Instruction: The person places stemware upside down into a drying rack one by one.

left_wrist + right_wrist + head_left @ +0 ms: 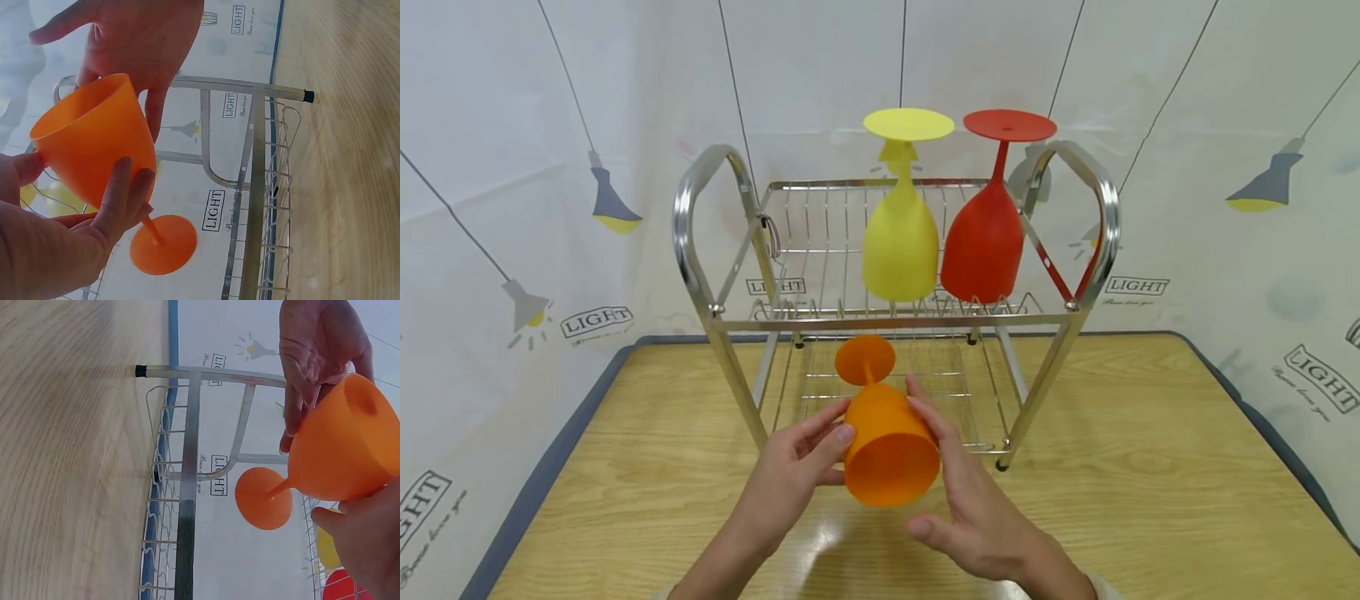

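An orange plastic goblet [880, 412] is tilted in front of the rack, its mouth facing me and its round foot [865, 360] pointing away. My left hand [797, 462] grips the bowl from the left, thumb near the rim and fingers curled round the side. On the right, my right hand [966, 492] lies with straight fingers against the bowl, its thumb standing off from it. In the left wrist view the goblet [100, 144] shows its stem and foot below the left fingers [115, 194]. Part of the right fingers is hidden behind the bowl.
A two-tier metal dish rack [887, 321] stands on the wooden table [647, 467]. On its upper tier a yellow goblet [901, 250] and a red goblet [985, 246] stand upside down, side by side. A printed white curtain [647, 100] surrounds the table.
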`<move>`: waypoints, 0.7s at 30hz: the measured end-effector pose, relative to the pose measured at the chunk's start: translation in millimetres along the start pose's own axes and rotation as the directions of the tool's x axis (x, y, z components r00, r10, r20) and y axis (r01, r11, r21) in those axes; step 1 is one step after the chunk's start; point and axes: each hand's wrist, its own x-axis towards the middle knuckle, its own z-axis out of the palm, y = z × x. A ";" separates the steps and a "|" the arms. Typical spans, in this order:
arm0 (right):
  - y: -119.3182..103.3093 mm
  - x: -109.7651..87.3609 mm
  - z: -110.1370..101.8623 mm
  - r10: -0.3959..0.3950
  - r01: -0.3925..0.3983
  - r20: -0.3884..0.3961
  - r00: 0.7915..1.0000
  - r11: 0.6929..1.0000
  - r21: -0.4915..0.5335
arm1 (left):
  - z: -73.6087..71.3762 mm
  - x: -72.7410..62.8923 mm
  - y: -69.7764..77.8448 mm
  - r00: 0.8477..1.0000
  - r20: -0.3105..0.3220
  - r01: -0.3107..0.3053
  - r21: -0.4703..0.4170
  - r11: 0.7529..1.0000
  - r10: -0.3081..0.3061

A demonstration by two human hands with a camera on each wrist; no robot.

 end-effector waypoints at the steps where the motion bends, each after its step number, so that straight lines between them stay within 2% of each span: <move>1: -0.4 -0.5 -0.5 0.014 -0.014 0.004 1.000 1.000 0.014 | -0.3 0.2 -0.5 1.000 0.003 0.000 0.003 1.000 0.000; 4: -0.2 -2.9 -1.8 0.065 -0.066 0.016 0.998 0.997 0.045 | -0.5 0.5 -2.0 1.000 0.011 0.000 0.000 1.000 0.000; 11: 4.8 -9.7 -1.6 0.191 -0.193 0.038 0.981 0.979 0.062 | 2.3 0.5 -7.0 0.999 0.005 -0.049 0.103 0.993 0.048; 15: 8.2 -12.3 0.4 0.237 -0.240 0.047 0.970 0.967 0.088 | 3.9 -0.7 -9.7 0.999 0.007 -0.031 0.099 0.995 0.031; 19: 9.3 -14.1 2.2 0.310 -0.315 0.069 0.948 0.944 0.100 | 6.6 -0.9 -15.1 1.000 -0.011 -0.027 0.132 0.991 0.029; 21: 9.4 -14.2 2.8 0.336 -0.342 0.075 0.939 0.935 0.091 | 8.4 -0.4 -18.3 0.998 -0.021 -0.051 0.200 0.979 0.057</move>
